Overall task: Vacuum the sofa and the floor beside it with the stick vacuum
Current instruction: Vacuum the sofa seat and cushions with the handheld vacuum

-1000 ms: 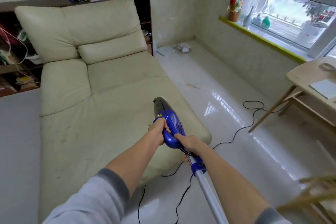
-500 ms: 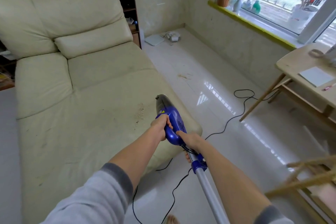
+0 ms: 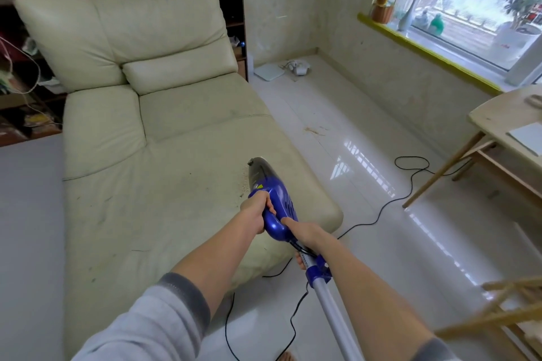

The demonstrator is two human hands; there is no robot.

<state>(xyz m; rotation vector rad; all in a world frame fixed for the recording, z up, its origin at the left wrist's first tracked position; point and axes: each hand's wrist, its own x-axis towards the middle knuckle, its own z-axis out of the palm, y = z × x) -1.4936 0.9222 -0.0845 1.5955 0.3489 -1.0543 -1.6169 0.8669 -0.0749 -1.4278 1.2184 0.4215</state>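
Note:
A blue stick vacuum points away from me over the near right part of the cream sofa. Its dark nozzle end lies beside a strip of crumbs on the seat. My left hand grips the vacuum's handle on the left side. My right hand holds the rear of the blue body where the silver tube joins it. The tube runs back toward me. The black power cord trails over the glossy white floor.
A dark shelf unit stands behind the sofa. A wooden table is at the right, a wooden chair frame at the lower right. A white box and adapter lie by the far wall. Brown debris marks the floor.
The view has swung between frames while both hands kept their grip. The vacuum's nozzle has stayed over the sofa's near right part, beside the crumbs.

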